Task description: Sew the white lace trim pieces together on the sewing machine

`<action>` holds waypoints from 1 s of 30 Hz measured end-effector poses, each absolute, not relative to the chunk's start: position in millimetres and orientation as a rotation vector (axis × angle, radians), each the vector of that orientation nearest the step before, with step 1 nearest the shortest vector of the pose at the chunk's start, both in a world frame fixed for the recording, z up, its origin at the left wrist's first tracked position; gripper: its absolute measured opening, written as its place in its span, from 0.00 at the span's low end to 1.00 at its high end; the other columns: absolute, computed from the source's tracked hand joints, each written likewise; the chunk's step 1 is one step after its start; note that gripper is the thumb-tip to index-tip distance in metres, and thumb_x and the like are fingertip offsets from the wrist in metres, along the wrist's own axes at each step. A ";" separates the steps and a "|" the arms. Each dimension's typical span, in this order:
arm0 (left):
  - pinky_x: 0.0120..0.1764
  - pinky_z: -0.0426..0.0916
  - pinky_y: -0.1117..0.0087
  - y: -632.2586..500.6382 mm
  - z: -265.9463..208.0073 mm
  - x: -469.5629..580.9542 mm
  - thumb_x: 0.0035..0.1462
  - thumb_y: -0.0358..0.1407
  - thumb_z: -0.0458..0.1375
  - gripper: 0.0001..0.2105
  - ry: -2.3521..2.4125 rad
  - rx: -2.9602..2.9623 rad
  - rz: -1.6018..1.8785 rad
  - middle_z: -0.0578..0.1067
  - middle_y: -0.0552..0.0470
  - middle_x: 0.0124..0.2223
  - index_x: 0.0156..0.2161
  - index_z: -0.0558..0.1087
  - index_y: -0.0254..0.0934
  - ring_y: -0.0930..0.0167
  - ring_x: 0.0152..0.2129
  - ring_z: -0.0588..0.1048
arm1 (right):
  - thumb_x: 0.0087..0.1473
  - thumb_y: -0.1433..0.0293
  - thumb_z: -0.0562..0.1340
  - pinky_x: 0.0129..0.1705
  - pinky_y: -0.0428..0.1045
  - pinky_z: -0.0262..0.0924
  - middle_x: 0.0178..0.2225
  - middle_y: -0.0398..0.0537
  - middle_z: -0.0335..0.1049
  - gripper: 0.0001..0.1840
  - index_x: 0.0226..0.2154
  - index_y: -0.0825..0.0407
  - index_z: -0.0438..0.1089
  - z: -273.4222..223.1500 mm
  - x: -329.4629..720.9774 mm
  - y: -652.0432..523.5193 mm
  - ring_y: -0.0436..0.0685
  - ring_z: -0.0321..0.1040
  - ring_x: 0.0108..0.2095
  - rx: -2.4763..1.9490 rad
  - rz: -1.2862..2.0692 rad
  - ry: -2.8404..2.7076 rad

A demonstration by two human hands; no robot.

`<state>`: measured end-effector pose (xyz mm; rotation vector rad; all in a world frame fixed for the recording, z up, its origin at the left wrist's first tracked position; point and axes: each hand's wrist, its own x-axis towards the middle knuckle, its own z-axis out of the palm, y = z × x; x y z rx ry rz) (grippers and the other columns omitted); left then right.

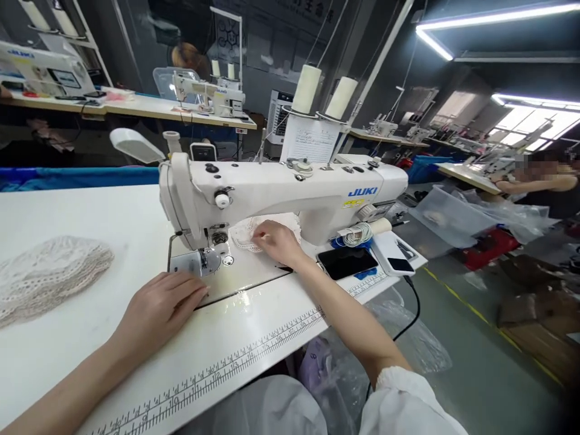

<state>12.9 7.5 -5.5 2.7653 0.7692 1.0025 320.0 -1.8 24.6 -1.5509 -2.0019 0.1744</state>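
A white JUKI sewing machine (281, 187) stands on the white table. Under its arm, my right hand (277, 240) pinches the edge of a cream lace piece (244, 234) lying on the machine bed. My left hand (165, 302) rests palm down on the table just in front of the needle area (206, 261), its fingers stretched out and nothing visible in them. To the far left lies a stack of cream lace pieces (54, 275), apart from both hands.
A black phone (347, 263), a coil of cord (357, 234) and a small white device (401, 266) lie right of the machine. Ruler markings (217, 377) run along the table's front edge. Two thread cones (307, 89) stand behind. At far right, a person (544, 184) sits at another table.
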 end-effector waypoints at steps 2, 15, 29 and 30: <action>0.38 0.71 0.68 7.9 -4.5 12.9 0.73 0.45 0.52 0.16 0.764 2.766 1.006 0.83 0.55 0.39 0.39 0.79 0.42 0.70 0.32 0.79 | 0.55 0.76 0.67 0.47 0.52 0.60 0.45 0.48 0.77 0.08 0.39 0.50 0.74 28.6 321.0 -3.3 0.60 0.72 0.46 -1.512 0.164 -2.118; 0.35 0.73 0.68 9.3 -4.1 14.0 0.72 0.46 0.51 0.17 0.783 2.769 1.011 0.83 0.55 0.38 0.38 0.79 0.44 0.69 0.31 0.80 | 0.61 0.80 0.60 0.49 0.52 0.56 0.42 0.51 0.77 0.09 0.38 0.52 0.74 32.1 322.9 -6.5 0.59 0.71 0.44 -1.553 0.021 -2.273; 0.35 0.74 0.70 8.2 -4.4 15.5 0.74 0.47 0.50 0.20 0.811 2.741 1.004 0.83 0.54 0.38 0.37 0.79 0.42 0.70 0.32 0.81 | 0.61 0.78 0.65 0.47 0.52 0.58 0.40 0.51 0.77 0.06 0.33 0.53 0.75 32.9 308.3 -10.9 0.59 0.71 0.43 -1.620 0.083 -2.158; 0.35 0.74 0.71 8.1 -4.4 15.6 0.74 0.47 0.50 0.20 0.816 2.741 1.003 0.83 0.54 0.38 0.37 0.79 0.42 0.70 0.32 0.81 | 0.62 0.78 0.65 0.47 0.52 0.58 0.39 0.51 0.77 0.07 0.33 0.52 0.75 33.2 308.5 -11.0 0.58 0.71 0.43 -1.618 0.101 -2.139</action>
